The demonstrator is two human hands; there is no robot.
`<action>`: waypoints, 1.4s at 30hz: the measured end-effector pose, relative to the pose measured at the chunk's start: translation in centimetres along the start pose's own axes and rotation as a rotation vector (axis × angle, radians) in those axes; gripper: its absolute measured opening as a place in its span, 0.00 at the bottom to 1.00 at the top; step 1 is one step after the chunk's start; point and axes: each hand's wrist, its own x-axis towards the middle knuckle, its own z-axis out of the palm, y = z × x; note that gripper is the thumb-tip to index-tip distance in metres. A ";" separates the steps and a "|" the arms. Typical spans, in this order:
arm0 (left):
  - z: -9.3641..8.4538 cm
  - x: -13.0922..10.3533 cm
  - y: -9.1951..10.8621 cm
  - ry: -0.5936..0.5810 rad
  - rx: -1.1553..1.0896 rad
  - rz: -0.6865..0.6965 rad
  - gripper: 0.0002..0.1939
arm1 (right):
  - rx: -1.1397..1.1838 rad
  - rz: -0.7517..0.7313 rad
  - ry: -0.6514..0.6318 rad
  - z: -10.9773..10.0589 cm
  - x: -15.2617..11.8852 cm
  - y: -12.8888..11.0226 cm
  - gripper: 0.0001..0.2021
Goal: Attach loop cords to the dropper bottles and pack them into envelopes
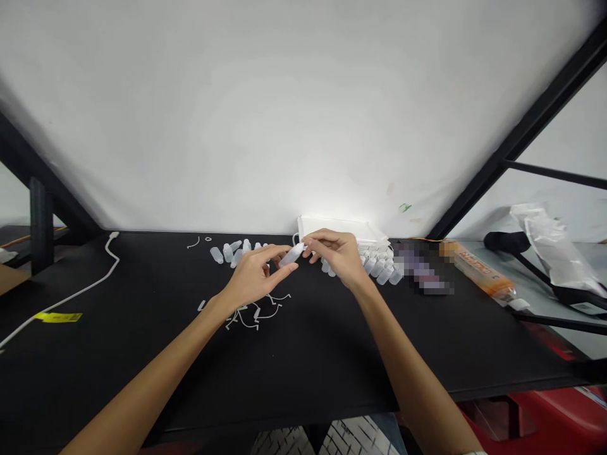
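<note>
Bottle [290, 256] tilts above the counter [313, 354], gripped in my left fingers [283, 274], my right fingers [327, 236] pinching its tip: seemingly mid-work. Left bottles [227, 254], right bottles [386, 273]: which are done, I can't tell. Thin white pieces [257, 313] lie loose, nearer left.

Plain white wall [265, 114] fills most of the bkgd, w/ faint scuffs & a small green mark [404, 207] low on the R side. Blk tabletop [332, 373] extends back to its base. Blk diagonal beams at both sides: L beam [33, 165] w/ short upright post [40, 208], R beam [516, 139] w/ thin crossbar [554, 174]. Past R beam: adj. grey surface [524, 281], more white wall. Red plastic stool [564, 411] below tabletop, lower R. Light soft, approx. even, brightest low on wall, ctr-R.
</note>
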 end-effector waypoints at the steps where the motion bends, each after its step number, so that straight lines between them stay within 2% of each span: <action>1: 0.0 0.0 0.0 -0.009 -0.001 0.006 0.19 | -0.017 -0.012 0.020 -0.6 -0.1 -0.2 0.11; 5: -0.3 0.1 -0.2 -0.003 0.027 -0.003 0.17 | -0.214 -0.049 0.122 -4.1 -0.6 -0.6 0.10; 9: -1.0 0.4 -0.9 0.045 0.131 -0.029 0.17 | -0.360 -0.022 0.162 -7.6 -1.3 -0.8 0.09; 13: -2.2 0.7 -1.9 0.097 0.277 -0.066 0.16 | -0.447 0.077 0.042 -9.5 -1.7 -1.6 0.10; 16: -3.2 0.9 -2.7 0.113 0.372 -0.116 0.16 | -0.547 0.168 -0.093 -10.0 -1.8 -1.8 0.11; 19: -3.9 1.0 -3.4 0.116 0.417 -0.158 0.16 | -0.654 0.212 -0.159 -10.0 -1.7 -1.3 0.10; 27: -4.0 1.0 -4.3 0.095 0.486 -0.191 0.17 | -0.886 0.202 -0.178 -10.0 -1.4 0.2 0.08; 42: -4.1 1.0 -4.4 0.030 0.531 -0.186 0.17 | -1.010 0.149 -0.167 -10.1 -1.3 0.8 0.09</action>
